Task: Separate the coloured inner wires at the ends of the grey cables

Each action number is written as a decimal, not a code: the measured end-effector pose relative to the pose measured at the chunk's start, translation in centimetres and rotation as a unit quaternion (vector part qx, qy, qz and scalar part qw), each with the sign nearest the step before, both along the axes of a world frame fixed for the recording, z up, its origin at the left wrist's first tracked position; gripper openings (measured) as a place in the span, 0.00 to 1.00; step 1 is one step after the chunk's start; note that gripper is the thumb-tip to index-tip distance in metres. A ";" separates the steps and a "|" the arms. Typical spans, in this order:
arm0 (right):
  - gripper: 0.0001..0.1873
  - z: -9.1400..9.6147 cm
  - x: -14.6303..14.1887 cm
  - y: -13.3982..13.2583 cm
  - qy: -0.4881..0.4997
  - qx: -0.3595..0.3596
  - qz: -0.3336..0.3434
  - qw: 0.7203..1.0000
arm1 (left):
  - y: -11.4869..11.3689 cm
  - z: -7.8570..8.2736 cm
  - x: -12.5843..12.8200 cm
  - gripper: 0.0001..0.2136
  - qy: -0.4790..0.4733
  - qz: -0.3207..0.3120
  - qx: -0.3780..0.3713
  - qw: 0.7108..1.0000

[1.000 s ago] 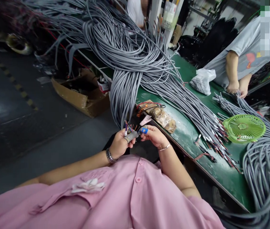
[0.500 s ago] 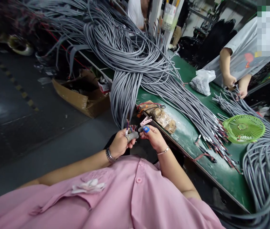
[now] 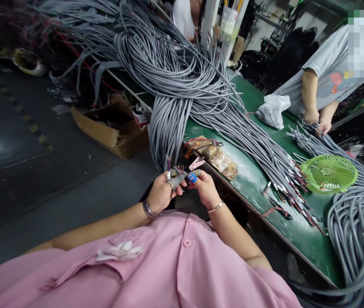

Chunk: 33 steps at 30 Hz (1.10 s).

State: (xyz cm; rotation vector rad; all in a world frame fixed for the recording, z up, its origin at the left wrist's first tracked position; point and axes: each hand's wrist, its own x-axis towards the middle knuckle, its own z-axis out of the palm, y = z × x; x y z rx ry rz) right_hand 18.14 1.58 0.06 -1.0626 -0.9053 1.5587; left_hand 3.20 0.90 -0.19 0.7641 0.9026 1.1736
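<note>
Just off the bench (image 3: pixel 253 188), the left hand (image 3: pixel 161 193) pinches splayed coloured wires (image 3: pixel 180 170) in closed fingers, apparently so single strands stand apart, while the right hand (image 3: pixel 207 187) sits beside them, fingers curled, their hold unclear.

No readable text or numbers, only a tiny illegible mark (image 3: pixel 326 170) on the green fan (image 3: pixel 329 176)

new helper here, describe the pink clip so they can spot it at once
Start at the green table and find the lumpy brown block on its near edge. The clip is just left of it in the picture, above the right hand: small and pink, unlike the brown block and grey cables.
</note>
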 end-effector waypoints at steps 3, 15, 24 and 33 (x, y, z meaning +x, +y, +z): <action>0.15 -0.2 0.0 -0.1 0.033 -0.023 0.007 0.999 | 0.2 0.1 -0.4 0.11 -0.042 -0.063 -0.006 0.997; 0.30 -0.5 0.5 2.6 0.133 -0.092 -0.041 0.986 | 1.0 1.2 -1.0 0.11 -0.078 -0.014 0.025 0.997; 0.26 -0.3 -0.6 3.5 0.126 -0.036 -0.087 0.988 | 1.0 0.6 0.2 0.10 -0.066 -0.036 0.031 0.997; 0.29 -0.8 -0.5 3.4 0.144 -0.080 -0.077 0.983 | 0.8 0.2 -0.1 0.10 -0.057 -0.031 0.015 0.998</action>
